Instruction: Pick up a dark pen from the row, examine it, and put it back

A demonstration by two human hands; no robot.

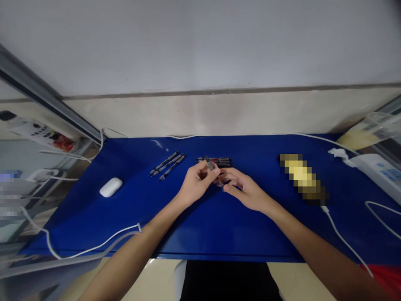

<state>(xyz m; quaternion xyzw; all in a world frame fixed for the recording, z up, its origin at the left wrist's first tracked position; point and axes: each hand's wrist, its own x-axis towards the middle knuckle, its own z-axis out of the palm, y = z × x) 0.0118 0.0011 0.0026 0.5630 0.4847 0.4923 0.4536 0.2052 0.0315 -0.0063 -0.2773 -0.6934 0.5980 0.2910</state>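
Note:
My left hand [194, 184] is closed around a dark pen [211, 165], which slants down to the right above the blue table. At the pen's lower, clear-looking end are the curled fingers of my right hand [246, 190], closed on it with thumb and forefinger. Just behind my hands lies a small row of dark pens [224, 159], one with some red on it, partly covered by my fingers. Several more dark pens [169, 164] lie slanted side by side to the left of my left hand.
A white earbud case [110, 187] sits on the blue table [200, 234] at left. To the right is a blurred yellow object [302, 175] with a white cable [340, 238]. A tissue pack [380, 173] lies at far right, a bottle [40, 131] at far left.

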